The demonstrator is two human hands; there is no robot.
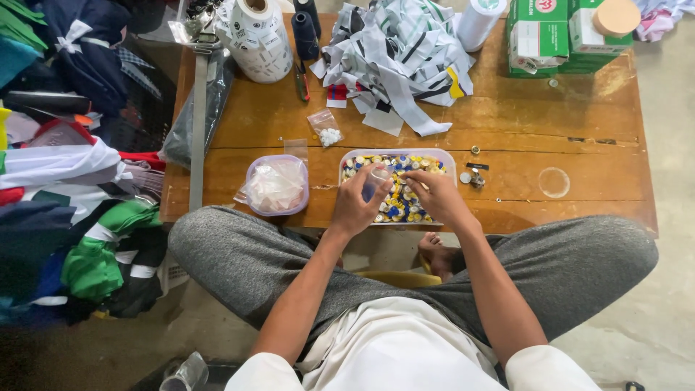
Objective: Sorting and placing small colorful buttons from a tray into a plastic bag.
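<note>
A clear rectangular tray (447, 156) full of small blue, yellow and white round pieces lies near the front edge of the wooden table (521, 123). Over its left part, my left hand (356, 206) grips a small clear plastic bag (374, 179). My right hand (434, 194) hovers above the tray's middle, its fingertips pinched close to the bag's mouth; whether a piece is between them is too small to tell.
A round tub (277, 185) holding plastic bags stands left of the tray. A small bag of white pieces (327, 130), fabric strips (394, 54), label rolls (260, 36), thread cones (305, 32), green boxes (550, 36) and a clear lid (554, 182) share the table. Clothes (72, 217) pile up at left.
</note>
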